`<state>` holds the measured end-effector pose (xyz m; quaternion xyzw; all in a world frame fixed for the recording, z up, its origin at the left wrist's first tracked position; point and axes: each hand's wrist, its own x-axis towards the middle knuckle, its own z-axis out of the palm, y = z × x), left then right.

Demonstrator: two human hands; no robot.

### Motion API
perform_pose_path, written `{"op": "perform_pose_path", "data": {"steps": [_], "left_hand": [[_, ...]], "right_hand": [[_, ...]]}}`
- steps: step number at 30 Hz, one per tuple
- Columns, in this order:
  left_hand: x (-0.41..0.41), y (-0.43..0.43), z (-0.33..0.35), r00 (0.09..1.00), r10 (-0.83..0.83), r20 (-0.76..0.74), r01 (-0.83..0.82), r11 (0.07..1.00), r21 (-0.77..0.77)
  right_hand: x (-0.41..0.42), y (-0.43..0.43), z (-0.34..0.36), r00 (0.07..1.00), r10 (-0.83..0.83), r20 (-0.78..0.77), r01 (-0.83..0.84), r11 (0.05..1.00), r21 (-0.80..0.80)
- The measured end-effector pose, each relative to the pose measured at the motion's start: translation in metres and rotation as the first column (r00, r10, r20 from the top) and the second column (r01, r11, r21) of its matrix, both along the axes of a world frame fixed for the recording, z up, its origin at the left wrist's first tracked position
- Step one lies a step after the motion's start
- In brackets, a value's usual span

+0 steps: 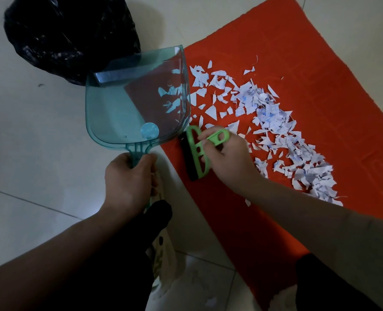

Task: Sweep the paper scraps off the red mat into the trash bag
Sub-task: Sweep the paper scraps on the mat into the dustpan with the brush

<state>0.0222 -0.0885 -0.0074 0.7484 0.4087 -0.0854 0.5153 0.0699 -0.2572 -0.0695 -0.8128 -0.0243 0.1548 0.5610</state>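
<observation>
Tiled floor [40, 131]: pale, and it carries everything noted below.

Red mat [320, 63]: it lies flat on the right of the scene and runs from the far right corner towards you at the near edge.

Trash bag [62, 34]: black and crumpled, it sits on the floor at the far left, off the mat. Whether its mouth is open cannot be told.

Dustpan [118, 113]: clear teal. Its wide lip faces right and overlaps the left edge of the mat. Its handle points near, towards you. Its far corner overlaps the bag in this view.

Paper scraps [276, 122]: white, some with blue grid print. They lie on the mat in a band from the dustpan's lip at the far left to the near right, thickest in the middle. A few show through the pan's clear wall. It cannot be told whether they lie in the pan or under it.

Your left hand [127, 178]: its fingers are wrapped round the dustpan's handle, with the thumb along the right side.

Your right hand [228, 162]: its fingers are curled through and round the green loop handle of the brush [197, 153].

Brush: its black bristle strip faces left on the mat's left edge, just near the pan's lip.
</observation>
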Motion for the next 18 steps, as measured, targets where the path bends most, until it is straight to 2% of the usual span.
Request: {"op": "perform_pose_path", "data": {"steps": [4,8,11,14,18], "left_hand": [[0.0,0.002,-0.002,1.0,0.025,0.001,-0.025,1.0,-0.008],[-0.001,0.001,-0.002,1.0,0.016,0.005,-0.016,1.0,0.007],[0.0,0.001,-0.001,1.0,0.013,0.013,-0.013,1.0,0.012],[0.0,0.003,-0.001,1.0,0.026,0.013,-0.026,1.0,0.001],[-0.001,0.005,-0.003,0.998,0.063,0.012,-0.063,0.998,-0.025]], "right_hand": [[0.012,-0.014,0.005,0.983,-0.152,0.101,0.154,0.988,-0.012],[0.004,-0.002,0.007,0.998,-0.052,0.022,0.05,0.997,0.051],[-0.002,0.01,0.0,0.999,0.034,-0.032,-0.033,0.999,0.031],[0.008,0.005,-0.003,0.998,-0.061,-0.01,0.061,0.998,0.0],[0.021,-0.009,0.003,0.976,-0.178,0.128,0.184,0.982,-0.041]]}}
